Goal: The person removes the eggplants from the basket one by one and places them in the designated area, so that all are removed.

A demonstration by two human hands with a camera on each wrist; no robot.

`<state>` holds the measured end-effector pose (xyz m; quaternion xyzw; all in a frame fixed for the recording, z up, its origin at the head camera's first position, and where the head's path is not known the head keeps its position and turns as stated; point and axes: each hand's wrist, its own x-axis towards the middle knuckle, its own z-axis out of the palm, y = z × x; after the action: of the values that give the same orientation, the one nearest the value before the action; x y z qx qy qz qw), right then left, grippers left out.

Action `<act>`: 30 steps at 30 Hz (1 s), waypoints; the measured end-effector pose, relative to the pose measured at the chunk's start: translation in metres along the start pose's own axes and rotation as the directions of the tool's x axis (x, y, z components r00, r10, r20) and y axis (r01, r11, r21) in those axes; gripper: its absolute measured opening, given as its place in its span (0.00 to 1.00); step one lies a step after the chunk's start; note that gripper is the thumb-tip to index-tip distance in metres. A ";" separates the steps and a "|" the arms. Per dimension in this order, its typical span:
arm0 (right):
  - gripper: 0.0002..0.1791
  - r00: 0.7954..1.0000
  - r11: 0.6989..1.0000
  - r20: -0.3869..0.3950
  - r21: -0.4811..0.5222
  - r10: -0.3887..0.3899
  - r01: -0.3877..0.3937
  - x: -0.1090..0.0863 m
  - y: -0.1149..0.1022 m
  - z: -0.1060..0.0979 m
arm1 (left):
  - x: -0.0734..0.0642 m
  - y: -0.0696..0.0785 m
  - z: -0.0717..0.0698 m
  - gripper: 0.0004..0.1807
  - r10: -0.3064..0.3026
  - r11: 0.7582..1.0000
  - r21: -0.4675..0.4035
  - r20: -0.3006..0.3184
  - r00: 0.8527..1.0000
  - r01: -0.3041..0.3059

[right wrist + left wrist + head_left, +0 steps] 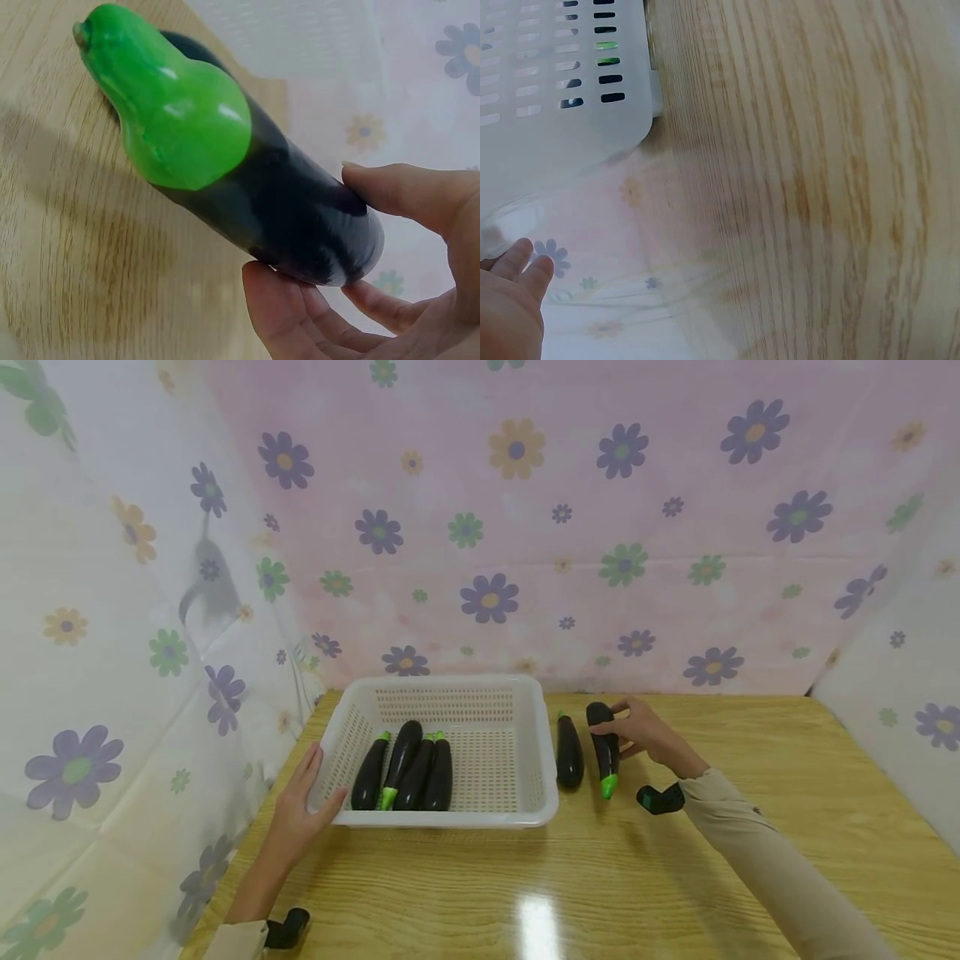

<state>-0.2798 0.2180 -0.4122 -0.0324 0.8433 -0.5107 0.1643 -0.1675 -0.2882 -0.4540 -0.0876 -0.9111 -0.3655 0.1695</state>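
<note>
My right hand point(643, 730) holds a dark, glossy eggplant point(604, 745) by its rounded end, thumb on one side and fingers on the other. Its green cap point(180, 120) points toward the near side of the table. A second eggplant point(569, 756) lies just left of it, beside the basket. My left hand point(296, 814) rests at the near left corner of the white plastic basket point(536, 817), fingers extended along its rim and thumb spread apart. Inside the basket, several eggplants point(440, 777) lie side by side in its left half, one with its green cap toward me.
The wooden table point(420, 893) carries the basket and eggplants. Flowered cloth point(465, 610) stands behind and at both sides of the table. A black wrist device point(660, 798) sits at the right cuff, and another point(288, 928) at the left.
</note>
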 end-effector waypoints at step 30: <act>0.36 0.994 0.995 -0.100 -0.073 0.054 -0.062 0.028 0.033 0.003 | 0.000 0.002 0.001 0.42 0.009 0.999 0.037 -0.033 0.999 -0.008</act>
<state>-0.3017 0.2248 -0.4495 0.0110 0.8696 -0.4745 0.1362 -0.1674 -0.2861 -0.4540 -0.0822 -0.9143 -0.3494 0.1876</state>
